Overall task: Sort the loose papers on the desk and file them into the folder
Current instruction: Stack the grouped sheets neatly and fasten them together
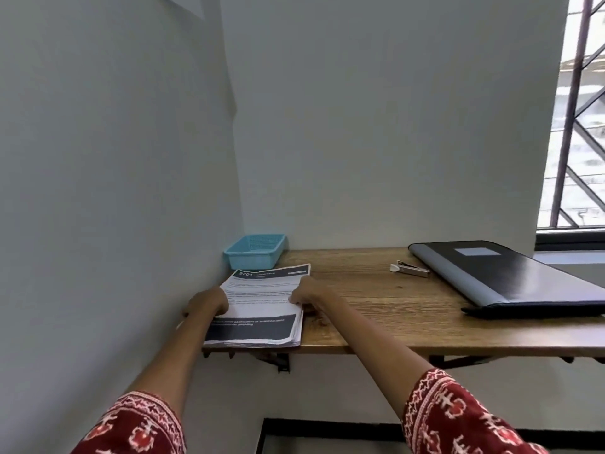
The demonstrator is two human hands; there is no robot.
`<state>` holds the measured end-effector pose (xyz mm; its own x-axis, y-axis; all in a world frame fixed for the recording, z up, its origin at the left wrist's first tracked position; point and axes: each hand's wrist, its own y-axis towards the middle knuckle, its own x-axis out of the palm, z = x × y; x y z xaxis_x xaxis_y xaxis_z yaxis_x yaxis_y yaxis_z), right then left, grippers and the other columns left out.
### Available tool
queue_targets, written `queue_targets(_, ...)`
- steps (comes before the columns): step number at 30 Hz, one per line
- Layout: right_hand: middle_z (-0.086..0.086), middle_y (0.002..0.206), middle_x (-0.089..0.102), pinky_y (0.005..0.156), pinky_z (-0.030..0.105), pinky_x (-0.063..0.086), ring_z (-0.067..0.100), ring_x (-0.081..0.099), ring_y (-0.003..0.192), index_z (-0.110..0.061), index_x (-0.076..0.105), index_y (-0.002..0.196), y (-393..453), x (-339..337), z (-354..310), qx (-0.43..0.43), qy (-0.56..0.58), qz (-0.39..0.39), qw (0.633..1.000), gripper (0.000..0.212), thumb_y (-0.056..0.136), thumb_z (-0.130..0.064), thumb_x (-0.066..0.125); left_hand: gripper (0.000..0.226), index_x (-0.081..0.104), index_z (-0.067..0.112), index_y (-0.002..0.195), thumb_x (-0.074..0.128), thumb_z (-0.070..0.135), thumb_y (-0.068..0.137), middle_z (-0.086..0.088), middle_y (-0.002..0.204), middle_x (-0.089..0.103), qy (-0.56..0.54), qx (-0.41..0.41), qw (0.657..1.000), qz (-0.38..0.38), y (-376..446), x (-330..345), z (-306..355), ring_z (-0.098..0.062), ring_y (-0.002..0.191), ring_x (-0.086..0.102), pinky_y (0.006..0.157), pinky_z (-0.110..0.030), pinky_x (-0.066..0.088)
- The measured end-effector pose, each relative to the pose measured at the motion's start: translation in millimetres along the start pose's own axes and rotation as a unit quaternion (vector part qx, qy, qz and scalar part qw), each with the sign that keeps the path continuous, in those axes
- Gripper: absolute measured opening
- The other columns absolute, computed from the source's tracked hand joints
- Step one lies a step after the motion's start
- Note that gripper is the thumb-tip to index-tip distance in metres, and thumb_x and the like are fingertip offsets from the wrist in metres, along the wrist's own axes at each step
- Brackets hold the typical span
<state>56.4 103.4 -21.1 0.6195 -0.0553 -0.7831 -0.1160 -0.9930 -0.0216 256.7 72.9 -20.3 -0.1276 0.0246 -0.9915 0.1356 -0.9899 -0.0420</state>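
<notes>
A stack of printed papers (262, 303) with dark header bands lies at the left end of the wooden desk (386, 309), next to the wall. My left hand (208, 304) grips the stack's left edge. My right hand (307, 294) holds the right edge, fingers curled over the top sheets. A closed black and grey folder (510, 276) lies at the desk's right end, apart from both hands.
A light blue plastic basket (255, 250) stands in the back left corner behind the papers. A small metal stapler (411, 268) lies between the papers and the folder. White walls close the left and back; a barred window (576, 119) is at the right.
</notes>
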Motion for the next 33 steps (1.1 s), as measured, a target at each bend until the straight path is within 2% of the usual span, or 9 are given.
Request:
queue_targets(4,0.013,0.13,0.058,0.095,0.034,0.046,0.028,0.055,0.117,-0.003,0.056,0.126,1.9,-3.2,12.1,-0.049,-0.036,0.051,0.997,0.05,0.086,-0.032,0.065,0.048,0.037,0.012,0.14,0.045,0.019,0.093,-0.013,0.145,0.033,-0.031,-0.037,0.998,0.037,-11.1,-2.6,27.9,-0.031,0.133,0.03,0.109,-0.052,0.027)
queue_targets(8,0.017,0.128,0.058,0.098,0.036,0.044,0.032,0.053,0.118,-0.003,0.059,0.122,3.2,-31.8,39.1,-0.052,-0.059,0.102,0.992,0.037,0.091,-0.024,0.056,0.045,0.043,0.009,0.133,0.053,0.018,0.09,-0.014,0.139,0.042,-0.09,0.034,0.994,0.059,-9.5,-6.1,69.2,-0.033,0.129,0.038,0.106,-0.049,0.034)
queue_targets(11,0.021,0.128,0.055,0.095,0.037,0.043,0.034,0.05,0.12,-0.002,0.054,0.123,10.1,-64.8,73.2,0.015,-0.112,0.159,0.981,0.04,0.087,-0.021,0.056,0.036,0.052,0.006,0.123,0.056,0.015,0.088,-0.015,0.129,0.053,-0.148,0.09,0.982,0.069,-10.5,-2.9,105.0,-0.032,0.12,0.048,0.098,-0.043,0.041)
queue_targets(15,0.021,0.141,0.036,0.105,0.048,0.034,0.037,0.033,0.133,-0.006,0.039,0.134,12.7,-102.1,125.6,0.124,-0.161,0.188,0.961,0.048,0.09,-0.02,0.054,0.031,0.062,0.007,0.114,0.058,0.011,0.084,-0.014,0.118,0.061,-0.196,0.152,0.966,0.079,1.8,2.9,144.5,-0.032,0.111,0.056,0.094,-0.043,0.047)
queue_targets(19,0.021,0.142,0.036,0.104,0.05,0.034,0.038,0.033,0.132,-0.005,0.035,0.137,30.6,-128.2,174.7,0.178,-0.185,0.202,0.945,0.049,0.092,-0.014,0.051,0.023,0.067,0.004,0.103,0.055,0.016,0.088,-0.014,0.109,0.065,-0.202,0.186,0.957,0.096,25.9,8.8,170.6,-0.029,0.104,0.06,0.085,-0.034,0.047)
queue_targets(23,0.013,0.124,0.057,0.092,0.037,0.042,0.03,0.052,0.117,-0.007,0.053,0.12,68.5,-137.4,186.9,0.135,-0.191,0.193,0.953,0.028,0.093,-0.014,0.048,0.022,0.066,0.007,0.103,0.055,0.012,0.085,-0.01,0.109,0.066,-0.184,0.175,0.962,0.102,62.3,15.1,180.7,-0.026,0.103,0.06,0.081,-0.031,0.046)
queue_targets(27,0.017,0.1,0.062,0.067,0.026,0.032,0.027,0.058,0.094,-0.003,0.059,0.096,126.7,-118.5,151.0,0.037,-0.14,0.154,0.977,0.032,0.092,-0.034,0.055,0.021,0.063,0.011,0.107,0.056,0.018,0.089,-0.007,0.111,0.064,-0.176,0.129,0.97,0.109,102.9,19.6,180.3,-0.024,0.106,0.058,0.087,-0.037,0.048)
queue_targets(29,0.019,0.093,0.062,0.065,0.027,0.032,0.028,0.059,0.09,-0.002,0.061,0.09,157.1,-93.8,124.2,0.002,-0.106,0.14,0.984,0.035,0.087,-0.037,0.062,0.019,0.065,0.011,0.105,0.055,0.017,0.09,-0.007,0.109,0.065,-0.173,0.12,0.972,0.104,118.1,23.2,182.8,-0.023,0.103,0.06,0.086,-0.036,0.049)
queue_targets(33,0.019,0.111,0.062,0.076,0.032,0.044,0.032,0.059,0.105,0.003,0.061,0.103,195.3,-49.0,73.8,-0.02,-0.05,0.133,0.99,0.034,0.084,-0.025,0.065,0.017,0.068,0.014,0.102,0.061,0.015,0.087,-0.004,0.111,0.065,-0.178,0.113,0.973,0.096,139.2,28.4,183.2,-0.022,0.107,0.059,0.087,-0.034,0.047)
